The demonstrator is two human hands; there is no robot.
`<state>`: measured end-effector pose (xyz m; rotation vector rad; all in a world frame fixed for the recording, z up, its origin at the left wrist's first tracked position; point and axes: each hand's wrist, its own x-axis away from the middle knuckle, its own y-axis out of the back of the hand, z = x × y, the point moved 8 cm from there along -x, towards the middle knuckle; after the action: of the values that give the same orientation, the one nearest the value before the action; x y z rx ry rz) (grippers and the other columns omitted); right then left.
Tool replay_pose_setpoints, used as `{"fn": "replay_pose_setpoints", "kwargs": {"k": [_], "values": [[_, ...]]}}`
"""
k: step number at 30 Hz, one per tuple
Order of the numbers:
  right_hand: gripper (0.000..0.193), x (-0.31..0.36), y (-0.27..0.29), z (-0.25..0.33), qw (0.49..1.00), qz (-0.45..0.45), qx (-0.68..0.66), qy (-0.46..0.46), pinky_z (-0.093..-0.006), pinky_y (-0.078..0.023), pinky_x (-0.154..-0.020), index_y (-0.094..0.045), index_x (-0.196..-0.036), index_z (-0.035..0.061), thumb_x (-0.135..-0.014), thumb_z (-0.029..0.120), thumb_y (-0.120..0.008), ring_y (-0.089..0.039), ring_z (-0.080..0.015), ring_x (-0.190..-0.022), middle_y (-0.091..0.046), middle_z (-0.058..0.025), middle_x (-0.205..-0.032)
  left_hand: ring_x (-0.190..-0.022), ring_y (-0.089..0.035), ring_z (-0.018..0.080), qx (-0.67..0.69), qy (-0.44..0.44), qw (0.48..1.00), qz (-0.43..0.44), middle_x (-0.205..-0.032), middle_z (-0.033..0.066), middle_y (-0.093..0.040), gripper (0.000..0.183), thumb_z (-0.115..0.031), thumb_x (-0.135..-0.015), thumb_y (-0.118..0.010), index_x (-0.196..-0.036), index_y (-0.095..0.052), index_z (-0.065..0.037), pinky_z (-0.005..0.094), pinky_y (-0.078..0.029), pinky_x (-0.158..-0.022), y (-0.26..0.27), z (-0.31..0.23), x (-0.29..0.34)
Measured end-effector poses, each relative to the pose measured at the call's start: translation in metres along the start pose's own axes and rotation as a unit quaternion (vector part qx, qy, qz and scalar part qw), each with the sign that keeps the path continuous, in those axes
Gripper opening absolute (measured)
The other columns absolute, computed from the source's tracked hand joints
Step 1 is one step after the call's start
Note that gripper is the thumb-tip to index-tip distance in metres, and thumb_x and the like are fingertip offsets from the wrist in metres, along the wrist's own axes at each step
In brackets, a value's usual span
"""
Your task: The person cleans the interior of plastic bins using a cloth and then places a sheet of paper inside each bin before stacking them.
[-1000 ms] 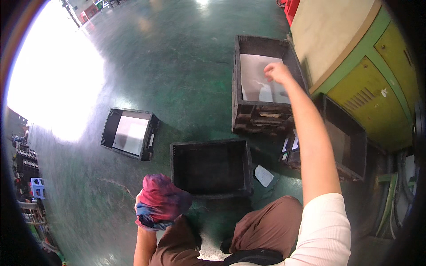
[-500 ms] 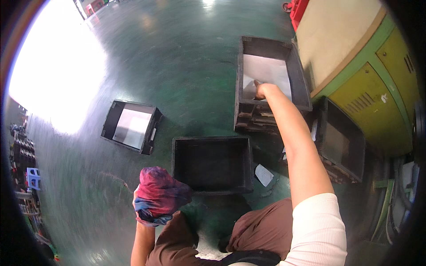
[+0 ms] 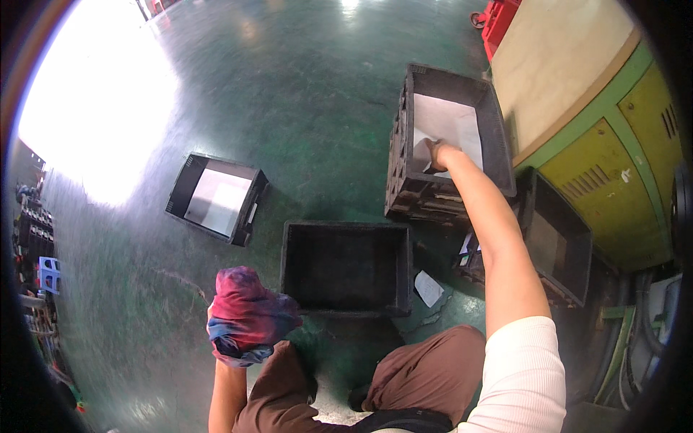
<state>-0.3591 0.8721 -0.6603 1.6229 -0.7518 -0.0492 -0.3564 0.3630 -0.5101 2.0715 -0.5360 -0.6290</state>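
Note:
My left hand (image 3: pixel 210 315) is closed round a bunched red, pink and blue cloth (image 3: pixel 249 310), which hides most of its fingers. It hangs beside the left end of a black plastic crate (image 3: pixel 346 310) on the floor. My right arm stretches forward to a stack of black crates (image 3: pixel 427 198). My right hand (image 3: pixel 439 154) reaches into the top crate near its front wall, over a white sheet (image 3: pixel 447 115) lining the bottom. Its fingers are curled downward, dark at the tips; what they grip is hidden.
A smaller black crate (image 3: pixel 189 179) with a white sheet inside stands to the left. Right of the stack another black crate (image 3: pixel 570 252) leans by a green and yellow cabinet (image 3: pixel 599 173). A paper scrap (image 3: pixel 429 289) lies on the green floor. A blue stool (image 3: pixel 50 275) is far left.
The stack's top has shifted right in view, and more of its left side shows. My right hand has moved along with it. The cloth in my left hand is slightly further left.

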Motion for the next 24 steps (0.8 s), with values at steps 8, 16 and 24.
{"fn": "replay_pose_setpoints", "kwargs": {"k": [8,16,24], "values": [[0.032,0.053,0.045,-0.052,0.949,-0.159,-0.255,-0.1,-0.0375,-0.048,-0.076,-0.061,-0.099,0.0082,-0.067,0.011,-0.059,-0.061,-0.0245,-0.084,-0.064,-0.0128,-0.091,-0.085,-0.061,0.0202,0.125,0.076,0.989,-0.023,-0.093,0.0071,-0.062,0.035,-0.012,-0.066,-0.068,-0.098,-0.059,-0.007,0.0282,-0.047,-0.075,-0.006,0.032,0.011],[0.047,0.17,0.102,-0.127,0.481,-0.177,-0.844,0.158,-0.0323,-0.04,-0.091,-0.042,-0.121,-0.0014,-0.076,0.012,-0.05,-0.053,-0.0199,-0.103,-0.054,-0.0109,-0.114,-0.077,-0.063,0.0175,0.012,0.02,0.999,-0.046,-0.082,0.0056,-0.065,0.026,-0.018,-0.065,-0.071,-0.089,-0.064,-0.01,0.0281,-0.049,-0.068,0.017,0.012,-0.003],[0.032,0.249,0.108,-0.165,0.483,-0.363,-0.796,0.036,-0.0328,-0.046,-0.082,-0.052,-0.108,0.0006,-0.078,0.011,-0.054,-0.057,-0.0193,-0.091,-0.058,-0.0092,-0.101,-0.08,-0.061,0.0238,0.134,0.035,0.99,-0.019,-0.081,0.0128,-0.063,0.028,-0.025,-0.074,-0.061,-0.086,-0.062,0.0,0.0339,-0.048,-0.074,0.013,0.02,-0.029]]}}
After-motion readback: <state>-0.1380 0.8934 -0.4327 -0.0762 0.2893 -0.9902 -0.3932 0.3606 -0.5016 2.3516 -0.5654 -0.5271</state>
